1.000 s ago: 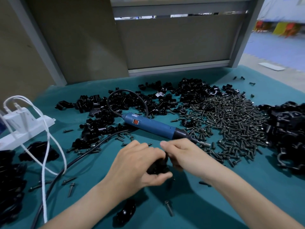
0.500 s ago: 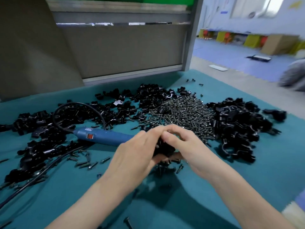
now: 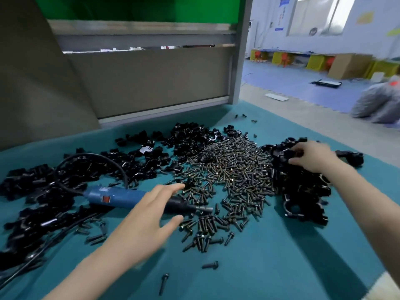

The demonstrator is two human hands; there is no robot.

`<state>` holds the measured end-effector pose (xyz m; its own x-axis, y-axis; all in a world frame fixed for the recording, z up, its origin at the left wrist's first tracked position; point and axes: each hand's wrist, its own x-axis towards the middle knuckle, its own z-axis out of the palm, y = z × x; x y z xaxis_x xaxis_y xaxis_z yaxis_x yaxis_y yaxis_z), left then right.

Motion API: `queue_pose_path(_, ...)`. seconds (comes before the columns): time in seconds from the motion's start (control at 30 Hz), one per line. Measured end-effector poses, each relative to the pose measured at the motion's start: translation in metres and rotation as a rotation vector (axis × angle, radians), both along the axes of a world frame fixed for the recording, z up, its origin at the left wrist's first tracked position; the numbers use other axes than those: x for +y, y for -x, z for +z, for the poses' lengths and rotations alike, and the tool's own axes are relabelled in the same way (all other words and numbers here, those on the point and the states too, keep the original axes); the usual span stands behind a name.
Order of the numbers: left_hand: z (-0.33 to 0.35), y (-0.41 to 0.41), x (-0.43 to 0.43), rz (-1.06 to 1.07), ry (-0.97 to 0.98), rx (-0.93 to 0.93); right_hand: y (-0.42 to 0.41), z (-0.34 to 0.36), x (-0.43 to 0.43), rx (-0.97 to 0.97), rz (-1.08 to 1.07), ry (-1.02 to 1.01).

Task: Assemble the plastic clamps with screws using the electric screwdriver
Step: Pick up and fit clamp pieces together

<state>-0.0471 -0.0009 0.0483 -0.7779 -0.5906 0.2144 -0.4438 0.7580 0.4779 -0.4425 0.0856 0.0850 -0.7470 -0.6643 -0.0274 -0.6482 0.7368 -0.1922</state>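
Both hands have parted from the clamp they shared. Right hand (image 3: pixel 311 158) now reaches the clamp pile (image 3: pixel 303 191) at the right, fingers curled round a clamp (image 3: pixel 287 153). Left hand (image 3: pixel 149 215) hovers, fingers spread, over the blue screwdriver (image 3: pixel 114 197) left of the screws (image 3: pixel 233 176).

Left hand (image 3: pixel 149 215): fingers spread, over the front part of the electric screwdriver (image 3: pixel 116 197).
Electric screwdriver: lies left of the middle of the tabletop (image 3: pixel 270 267), tip toward the screws (image 3: pixel 233 176).
Screws: big heap in the middle.
Right hand (image 3: pixel 311 155): fingers bent into the right clamp pile (image 3: pixel 303 191) near the right edge; grip unclear.
Left clamp pile (image 3: pixel 39 187): spread toward the left edge.
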Motion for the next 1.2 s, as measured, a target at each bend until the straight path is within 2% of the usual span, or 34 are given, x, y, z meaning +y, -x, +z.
queue_pose_path(0.07,0.008,-0.014,-0.02,0.051,0.022,-0.037,-0.001,0.002,0.002,-0.023,0.022,-0.091)
queue_pose_path(0.2,0.022,0.002,-0.071,0.189,0.066,-0.083,-0.031,0.01,-0.019,0.131,0.103,0.121)
queue_pose_path(0.37,0.016,0.083,-0.127,0.231,0.069,-0.337,-0.081,0.005,-0.117,-0.023,0.419,0.21)
queue_pose_path(0.47,0.001,0.115,-0.15,0.244,0.066,-0.394,-0.076,-0.008,-0.177,-0.058,0.467,0.172)
queue_pose_path(0.6,0.002,0.16,-0.182,0.18,-0.073,-0.2,-0.057,-0.033,-0.224,-0.101,0.56,0.035)
queue_pose_path(0.8,-0.001,0.22,-0.237,0.295,-0.075,-0.245,-0.044,-0.055,-0.256,0.036,0.65,0.069)
queue_pose_path(0.87,-0.007,0.226,-0.248,0.334,-0.071,-0.18,-0.042,-0.056,-0.257,0.014,0.651,0.11)
queue_pose_path(0.97,-0.009,0.221,-0.257,0.366,-0.123,0.004,-0.038,-0.055,-0.257,-0.107,0.632,0.229)
queue_pose_path(1.07,-0.008,0.207,-0.261,0.336,-0.137,0.155,-0.032,-0.056,-0.254,-0.315,0.543,0.381)
queue_pose_path(1.2,0.008,0.183,-0.259,0.366,-0.361,0.373,-0.027,-0.05,-0.243,-0.65,0.445,0.6)
